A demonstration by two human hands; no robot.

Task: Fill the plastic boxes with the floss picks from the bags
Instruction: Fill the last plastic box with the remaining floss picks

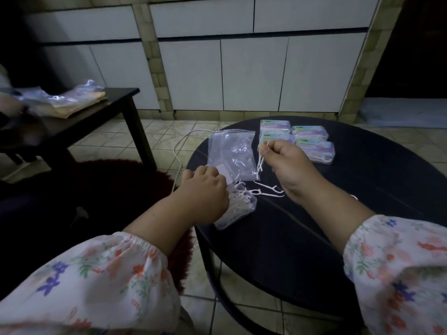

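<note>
Gathering thin white plastic floss picks (260, 163) pinched in the right hand (287, 163), the left hand (205, 187) steadying the clear plastic box (238, 209), half-filled; next they go in, aligned.

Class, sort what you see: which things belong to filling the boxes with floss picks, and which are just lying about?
Belonging to the job:
right hand pinching floss picks
left hand
open box
clear bag
filled boxes

Lying about:
white cord
side table with plastic wrapping

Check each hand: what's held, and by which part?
Right hand pinches thin white plastic floss picks by their upper ends. Left hand rests on the clear box of picks; grip hidden.
</note>
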